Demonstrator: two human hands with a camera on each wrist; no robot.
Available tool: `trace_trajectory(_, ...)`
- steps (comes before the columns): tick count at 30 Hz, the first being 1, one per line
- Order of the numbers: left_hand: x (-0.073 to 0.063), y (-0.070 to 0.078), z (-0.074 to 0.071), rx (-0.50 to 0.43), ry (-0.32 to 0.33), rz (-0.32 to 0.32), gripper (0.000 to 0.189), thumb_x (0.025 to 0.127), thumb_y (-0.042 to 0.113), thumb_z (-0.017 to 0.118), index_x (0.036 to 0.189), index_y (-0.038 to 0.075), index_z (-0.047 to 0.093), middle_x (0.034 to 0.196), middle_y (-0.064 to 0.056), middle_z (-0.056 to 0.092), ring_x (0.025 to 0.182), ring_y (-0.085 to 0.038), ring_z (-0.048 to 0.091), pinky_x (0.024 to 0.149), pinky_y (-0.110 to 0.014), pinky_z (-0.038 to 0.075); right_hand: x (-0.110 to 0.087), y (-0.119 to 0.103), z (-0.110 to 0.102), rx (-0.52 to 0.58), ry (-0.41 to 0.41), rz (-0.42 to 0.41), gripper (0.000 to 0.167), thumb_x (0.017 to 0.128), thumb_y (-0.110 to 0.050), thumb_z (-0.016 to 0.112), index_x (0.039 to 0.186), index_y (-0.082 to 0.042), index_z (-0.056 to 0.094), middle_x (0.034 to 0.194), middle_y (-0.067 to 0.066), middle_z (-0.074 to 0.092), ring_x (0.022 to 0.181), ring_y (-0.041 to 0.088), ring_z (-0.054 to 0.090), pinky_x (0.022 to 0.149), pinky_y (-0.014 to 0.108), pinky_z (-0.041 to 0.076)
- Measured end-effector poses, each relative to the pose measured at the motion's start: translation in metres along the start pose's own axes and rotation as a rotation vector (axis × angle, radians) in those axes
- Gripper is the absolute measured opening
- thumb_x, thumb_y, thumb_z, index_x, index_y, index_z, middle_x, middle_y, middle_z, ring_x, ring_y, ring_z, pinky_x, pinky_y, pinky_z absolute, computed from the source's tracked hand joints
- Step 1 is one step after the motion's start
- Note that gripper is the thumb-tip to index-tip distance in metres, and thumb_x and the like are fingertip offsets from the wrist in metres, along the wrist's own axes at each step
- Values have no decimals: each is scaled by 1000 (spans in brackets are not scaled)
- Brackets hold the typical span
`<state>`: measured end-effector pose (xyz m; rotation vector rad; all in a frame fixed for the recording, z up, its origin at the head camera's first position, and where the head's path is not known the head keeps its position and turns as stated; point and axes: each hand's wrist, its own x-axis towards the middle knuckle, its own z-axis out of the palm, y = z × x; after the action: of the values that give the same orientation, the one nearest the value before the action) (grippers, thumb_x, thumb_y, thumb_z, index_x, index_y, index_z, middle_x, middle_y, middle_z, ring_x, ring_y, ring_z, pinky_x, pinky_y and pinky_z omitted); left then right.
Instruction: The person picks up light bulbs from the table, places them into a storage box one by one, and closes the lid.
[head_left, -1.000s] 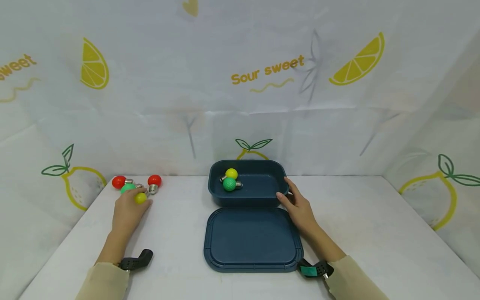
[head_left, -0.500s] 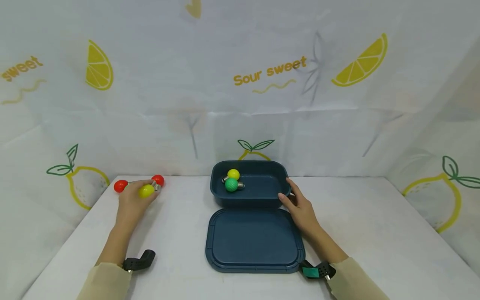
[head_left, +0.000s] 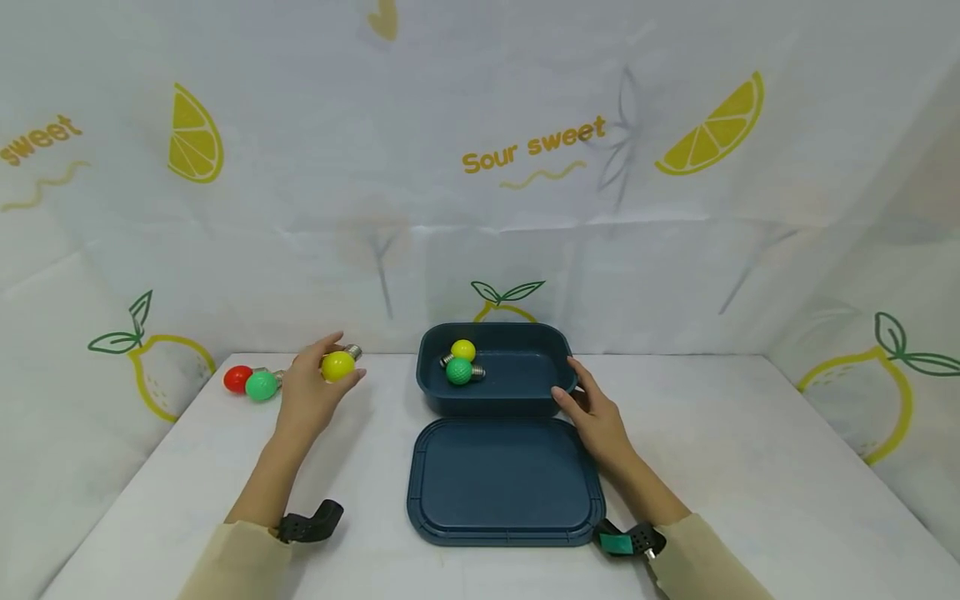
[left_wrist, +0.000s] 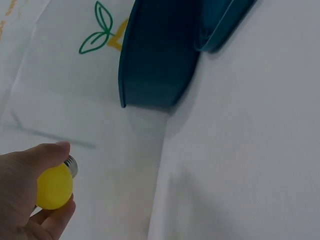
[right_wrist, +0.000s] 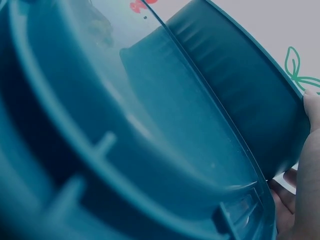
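Note:
My left hand point(head_left: 306, 396) pinches a yellow light bulb point(head_left: 338, 367) above the table, left of the dark blue box. The bulb's metal screw base points up and away; in the left wrist view the bulb point(left_wrist: 55, 187) sits between thumb and fingers. At its right end the open box point(head_left: 528, 398) is held by my right hand point(head_left: 600, 421), thumb on the near side and fingers by the rim. Inside the box, at its left, lie a yellow bulb point(head_left: 463, 349) and a green bulb point(head_left: 459, 371).
A red bulb point(head_left: 237, 379) and a green bulb point(head_left: 261, 385) lie at the table's back left. The flat blue lid point(head_left: 506, 483) lies just in front of the box. A lemon-printed cloth point(head_left: 420, 192) rises behind the table.
My left hand has lifted the yellow bulb and carried it right, toward the box. The second red bulb is now hidden behind that hand. My right hand stays on the box.

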<state>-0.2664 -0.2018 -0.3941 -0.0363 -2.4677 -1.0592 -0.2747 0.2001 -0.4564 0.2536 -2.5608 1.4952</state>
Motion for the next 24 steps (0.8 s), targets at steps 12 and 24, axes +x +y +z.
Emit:
trace_trajectory(12, 4, 29, 39, -54, -33, 85, 60, 89, 17, 78, 144, 10, 55, 132, -15, 67, 120, -33, 60, 104, -47, 55, -2, -1, 0, 17, -8, -18, 64, 104, -34, 56, 161, -22, 28, 153, 25, 48, 129, 38, 61, 108, 58, 48)
trace_trajectory(24, 13, 54, 65, -37, -142, 233, 53, 95, 21, 71, 146, 20, 55, 130, -16, 57, 113, -32, 61, 93, -47, 56, -1, 0, 0, 6, -14, -24, 65, 104, -34, 56, 161, -22, 27, 151, 24, 50, 133, 38, 58, 110, 57, 46)
